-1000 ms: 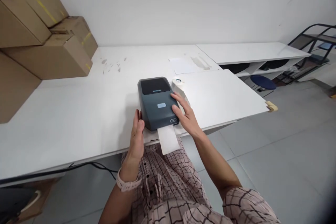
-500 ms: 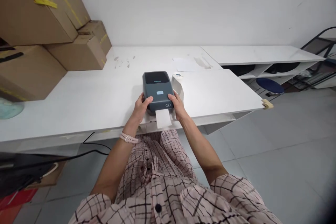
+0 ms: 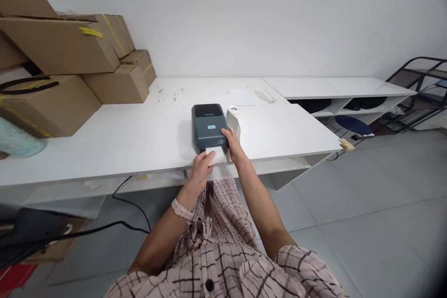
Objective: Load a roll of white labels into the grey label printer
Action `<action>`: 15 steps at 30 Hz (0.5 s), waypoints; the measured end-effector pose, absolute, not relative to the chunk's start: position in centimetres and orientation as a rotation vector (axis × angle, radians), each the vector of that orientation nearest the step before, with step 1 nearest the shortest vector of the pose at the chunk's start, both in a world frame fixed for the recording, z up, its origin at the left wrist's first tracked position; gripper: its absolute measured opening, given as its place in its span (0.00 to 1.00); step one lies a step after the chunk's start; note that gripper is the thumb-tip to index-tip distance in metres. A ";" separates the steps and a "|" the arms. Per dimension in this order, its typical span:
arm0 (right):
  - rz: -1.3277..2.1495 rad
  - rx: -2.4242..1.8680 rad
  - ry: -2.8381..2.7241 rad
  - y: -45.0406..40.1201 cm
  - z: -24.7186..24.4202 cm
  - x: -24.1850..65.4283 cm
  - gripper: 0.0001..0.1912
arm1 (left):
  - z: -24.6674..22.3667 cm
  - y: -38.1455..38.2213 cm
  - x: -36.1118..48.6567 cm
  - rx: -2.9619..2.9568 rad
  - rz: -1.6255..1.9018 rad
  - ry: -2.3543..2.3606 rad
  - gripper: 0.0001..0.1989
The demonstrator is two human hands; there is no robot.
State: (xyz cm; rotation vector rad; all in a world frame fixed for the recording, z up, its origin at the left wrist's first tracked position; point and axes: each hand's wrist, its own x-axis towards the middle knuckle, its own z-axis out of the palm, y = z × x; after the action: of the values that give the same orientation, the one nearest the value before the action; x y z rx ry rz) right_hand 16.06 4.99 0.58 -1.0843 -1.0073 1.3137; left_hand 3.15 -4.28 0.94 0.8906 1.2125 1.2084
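A dark grey-blue label printer [image 3: 208, 125] stands on the white table near its front edge. From its front slot sticks out a white paper label [image 3: 218, 155]. My left hand [image 3: 202, 167] pinches this label between thumb and fingers, just below the slot. My right hand [image 3: 233, 143] grips the printer's right front corner, with the thumb on top and the fingers along the side. A strip of white backing paper [image 3: 233, 121] curls on the table beside the printer's right side, partly hidden by my right hand.
Cardboard boxes [image 3: 63, 51] are stacked at the table's left end, near a pale green cylindrical object [image 3: 21, 137]. The white table [image 3: 279, 135] has a sheet of paper [image 3: 242, 98] at the back. A blue stool [image 3: 353, 124] stands to the right. Black cables [image 3: 104, 227] hang below.
My left hand has left the printer's left side and moved to the front, taking hold of the label. My right hand stays on the printer. The camera view has tilted up slightly.
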 end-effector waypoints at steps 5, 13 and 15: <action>1.226 -1.194 -1.012 6.2 2.6 16.2 0.52 | 0.1 -4.5 2.9 0.988 1.294 1.238 0.23; 1.362 -1.222 -1.184 7.9 5.5 16.2 0.63 | -0.8 -4.8 -1.2 1.158 1.554 1.532 0.17; 1.361 -1.242 -1.181 8.2 5.8 16.1 0.64 | 0.0 -3.8 -1.7 1.176 1.647 1.585 0.19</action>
State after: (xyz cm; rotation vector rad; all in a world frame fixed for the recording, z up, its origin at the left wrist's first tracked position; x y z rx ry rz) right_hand 16.06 8.23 5.76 -1.2417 -1.1806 1.3611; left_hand -1.66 -3.84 -0.01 1.1756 1.5855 1.6470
